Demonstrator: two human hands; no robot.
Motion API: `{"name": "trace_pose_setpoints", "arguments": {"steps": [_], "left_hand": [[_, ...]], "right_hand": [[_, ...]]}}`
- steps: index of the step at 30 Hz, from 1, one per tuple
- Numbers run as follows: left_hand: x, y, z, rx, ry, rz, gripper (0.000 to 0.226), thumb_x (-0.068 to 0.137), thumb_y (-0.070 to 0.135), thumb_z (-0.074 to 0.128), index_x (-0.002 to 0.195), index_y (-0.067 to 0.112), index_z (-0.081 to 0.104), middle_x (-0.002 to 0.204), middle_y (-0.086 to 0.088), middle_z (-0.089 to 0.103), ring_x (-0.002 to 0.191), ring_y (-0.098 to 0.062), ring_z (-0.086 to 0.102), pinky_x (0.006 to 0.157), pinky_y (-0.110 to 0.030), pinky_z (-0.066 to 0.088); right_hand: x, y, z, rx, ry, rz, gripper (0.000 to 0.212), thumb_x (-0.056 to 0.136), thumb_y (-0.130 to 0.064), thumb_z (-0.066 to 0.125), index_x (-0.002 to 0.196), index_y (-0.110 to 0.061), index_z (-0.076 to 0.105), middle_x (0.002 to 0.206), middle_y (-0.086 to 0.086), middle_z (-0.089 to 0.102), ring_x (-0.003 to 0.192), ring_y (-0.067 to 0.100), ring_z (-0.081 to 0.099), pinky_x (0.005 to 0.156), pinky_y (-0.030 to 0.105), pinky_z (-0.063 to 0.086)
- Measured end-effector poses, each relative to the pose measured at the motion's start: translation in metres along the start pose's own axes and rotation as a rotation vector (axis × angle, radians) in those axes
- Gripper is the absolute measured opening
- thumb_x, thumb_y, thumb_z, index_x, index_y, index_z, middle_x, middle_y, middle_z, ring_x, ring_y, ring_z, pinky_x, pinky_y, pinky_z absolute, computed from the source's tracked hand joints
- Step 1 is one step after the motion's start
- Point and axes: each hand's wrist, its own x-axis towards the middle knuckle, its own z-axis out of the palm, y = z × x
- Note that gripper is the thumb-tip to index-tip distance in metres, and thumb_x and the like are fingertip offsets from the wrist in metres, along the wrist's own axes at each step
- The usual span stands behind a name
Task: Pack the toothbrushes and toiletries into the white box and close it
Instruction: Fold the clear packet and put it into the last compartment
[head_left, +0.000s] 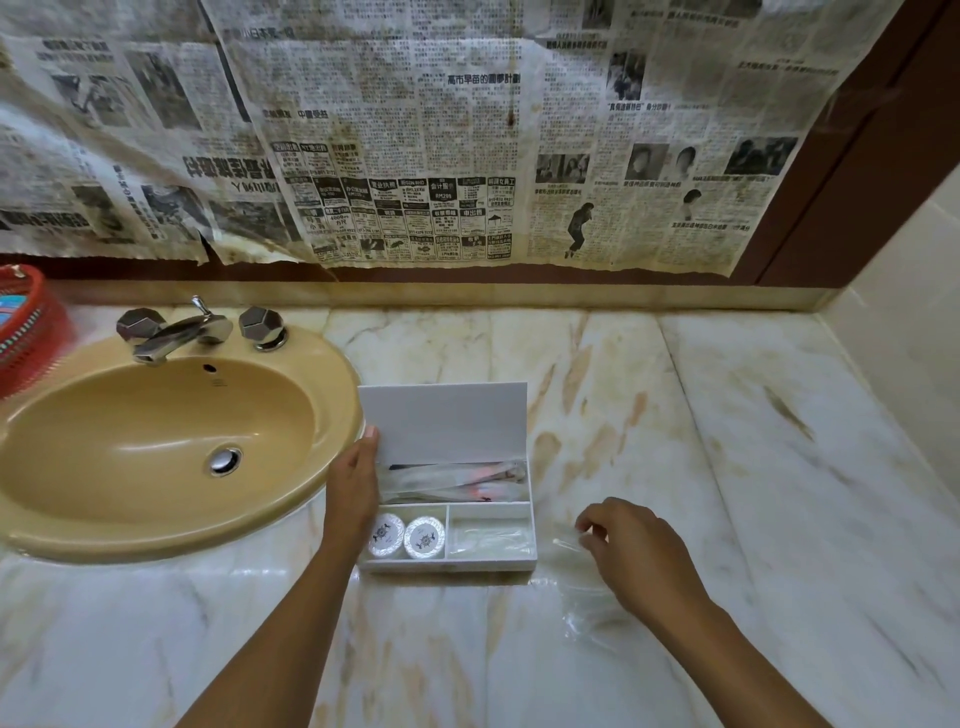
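Risk: clear packet (576, 551), pinched by right hand (631, 553) right of centre, slips or snags white box (449, 564) wall. Left hand (356, 480), fingers straight, steadies box at lid (444, 423); we judge nudge could shut lid early. Toothbrushes (457, 480), soaps (408, 537) already inside.

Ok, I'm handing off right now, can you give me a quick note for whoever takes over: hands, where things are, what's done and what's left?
Left hand: open, resting against the left side of the white box, thumb at the raised lid.
Right hand: fingers pinching a clear plastic packet on the counter, just right of the box.
Done: wrapped toothbrushes lie in the long back compartment; two round toiletries sit in the front left one; a clear packet seems to lie in the front right one.
Left: put the held packet in, then close the lid.
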Motion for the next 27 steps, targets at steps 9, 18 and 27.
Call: {"name": "trace_pose_setpoints", "arguments": {"steps": [9,18,27], "left_hand": [[0.003,-0.001,0.001,0.006,0.015,0.004,0.033,0.104,0.033,0.045,0.090,0.016,0.068,0.094,0.002,0.071,0.089,-0.011,0.063,0.083,-0.024,0.049],[0.003,-0.004,-0.001,0.005,0.017,0.006,0.033,0.104,0.034,0.045,0.093,0.013,0.069,0.097,-0.001,0.071,0.091,-0.013,0.064,0.084,-0.025,0.049],[0.006,-0.009,-0.003,0.012,0.007,0.017,0.036,0.101,0.045,0.047,0.091,0.014,0.063,0.092,-0.005,0.064,0.088,-0.017,0.059,0.083,-0.033,0.047]], "right_hand": [[0.005,-0.009,0.005,-0.075,-0.022,0.006,0.013,0.092,-0.021,0.055,0.093,-0.027,0.066,0.087,-0.011,0.060,0.071,0.010,0.055,0.054,0.011,0.031],[0.002,0.003,0.012,-0.042,-0.103,0.119,0.010,0.079,-0.004,0.061,0.076,-0.014,0.064,0.078,-0.002,0.061,0.069,0.014,0.059,0.061,0.024,0.048],[0.002,-0.041,-0.011,0.114,0.051,-0.130,0.016,0.088,-0.008,0.054,0.081,-0.018,0.065,0.081,-0.004,0.066,0.070,0.012,0.058,0.063,0.020,0.046]]}}
